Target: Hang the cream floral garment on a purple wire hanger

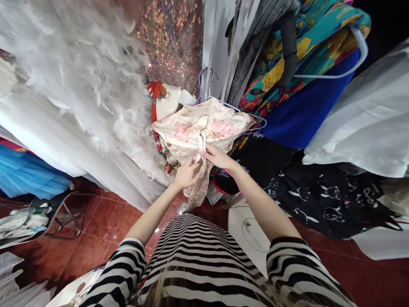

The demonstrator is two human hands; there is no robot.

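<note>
A cream dress with pink flowers (223, 125) hangs in front of me on a wire hanger (260, 123). Down its front runs a pale ribbon-like strip (200, 145). My right hand (219, 157) has its fingers closed on the garment's front edge beside that strip. Just lower and to the left, my left hand (189, 174) pinches the same front edge, its fingertips close to the right hand's. The exact spot under the fingertips is partly hidden. A purple hanger hook (200, 83) shows above the collar.
White feathered cloth (105, 85) hangs at the left, with a sequined garment (174, 38) behind. Floral teal cloth (313, 38), blue cloth (303, 111) and a black printed garment (319, 192) hang at right. A chair (68, 217) stands lower left on red tiles (104, 221).
</note>
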